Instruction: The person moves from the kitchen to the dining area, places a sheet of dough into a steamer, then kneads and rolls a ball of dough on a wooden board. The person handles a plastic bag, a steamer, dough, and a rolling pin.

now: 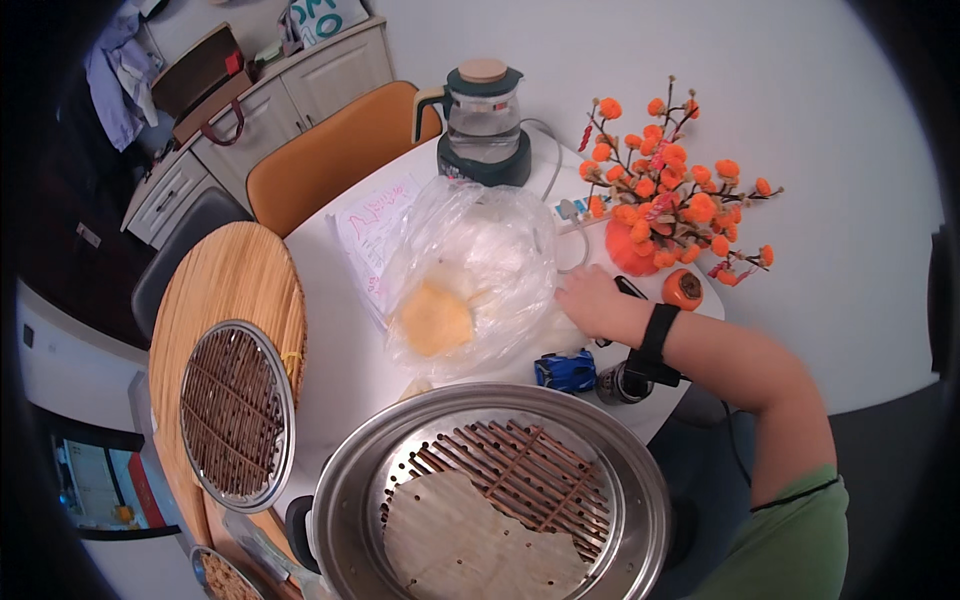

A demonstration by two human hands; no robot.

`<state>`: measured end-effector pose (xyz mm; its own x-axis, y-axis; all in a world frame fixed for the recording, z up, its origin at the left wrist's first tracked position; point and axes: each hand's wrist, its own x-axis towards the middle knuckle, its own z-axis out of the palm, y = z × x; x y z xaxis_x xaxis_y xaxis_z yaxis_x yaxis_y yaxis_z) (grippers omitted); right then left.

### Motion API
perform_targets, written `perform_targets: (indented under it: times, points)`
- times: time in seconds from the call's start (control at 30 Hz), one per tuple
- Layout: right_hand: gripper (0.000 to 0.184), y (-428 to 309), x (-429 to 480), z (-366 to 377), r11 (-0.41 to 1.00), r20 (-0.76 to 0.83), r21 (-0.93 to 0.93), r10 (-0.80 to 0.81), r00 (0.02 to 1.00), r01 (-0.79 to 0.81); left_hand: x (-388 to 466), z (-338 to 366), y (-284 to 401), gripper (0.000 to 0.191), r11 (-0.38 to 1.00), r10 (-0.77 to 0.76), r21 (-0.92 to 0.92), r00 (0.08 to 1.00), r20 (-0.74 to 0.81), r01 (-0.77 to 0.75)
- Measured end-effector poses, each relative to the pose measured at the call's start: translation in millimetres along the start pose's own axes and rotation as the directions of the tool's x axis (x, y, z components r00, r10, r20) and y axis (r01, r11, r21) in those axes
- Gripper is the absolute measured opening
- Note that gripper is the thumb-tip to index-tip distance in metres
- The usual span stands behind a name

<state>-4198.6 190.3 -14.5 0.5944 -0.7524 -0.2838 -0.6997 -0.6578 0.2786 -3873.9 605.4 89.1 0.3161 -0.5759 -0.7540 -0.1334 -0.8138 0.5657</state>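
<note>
My right hand (592, 300) reaches in from the right, its fingers curled on the right edge of a clear plastic bag (499, 247). Some fingertips are hidden behind the hand. Inside the bag lies a pale yellow, roughly round flat piece (437, 319), probably a dough sheet. My left hand is out of view. Nearest to me stands a wide steel steamer pot (656, 510). A slatted brown rack (517, 457) lies on its perforated plate, partly covered by a beige cloth-like liner (480, 536) with small holes.
A glass kettle (485, 124), a power strip (581, 212), an orange-flowered vase (634, 251) and a persimmon (682, 289) stand behind. A blue toy car (566, 371) and a dark can (622, 384) sit beside the pot. Left are a slatted steel tray (232, 416) and a round woven lid (225, 285).
</note>
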Motion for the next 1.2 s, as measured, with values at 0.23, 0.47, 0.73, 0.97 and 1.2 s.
perform_targets:
  times: [0.23,0.47,0.73,0.97,1.2]
  points:
    - [0.018,13.8,-19.7,-42.7,0.891,0.164,0.376,0.205,0.965,-0.253,5.9,2.8,24.5,0.042,0.991,0.038,-0.133,0.994,0.098,-0.024]
    - [0.02,-2.5,-129.9,-195.7,0.647,-0.146,0.754,0.337,0.93,-0.116,-7.6,12.8,34.2,0.053,0.812,0.539,0.076,0.691,-0.483,-0.579]
    - [0.012,-141.5,-195.5,-279.3,0.106,-0.275,0.956,0.019,0.961,0.272,-47.7,-14.5,78.0,0.093,0.4,0.858,-0.3,0.469,-0.21,-0.866]
    - [0.02,-248.7,-209.2,-276.4,-0.389,-0.297,0.881,-0.01,0.955,0.27,-71.4,-45.0,28.9,0.047,0.221,0.599,-0.819,0.737,-0.314,-0.529]
    - [0.016,-324.2,-213.4,-256.7,-0.032,-0.543,0.836,0.095,0.834,0.548,-83.0,-49.5,-23.0,0.062,0.182,0.87,-0.458,0.36,-0.338,-0.87]
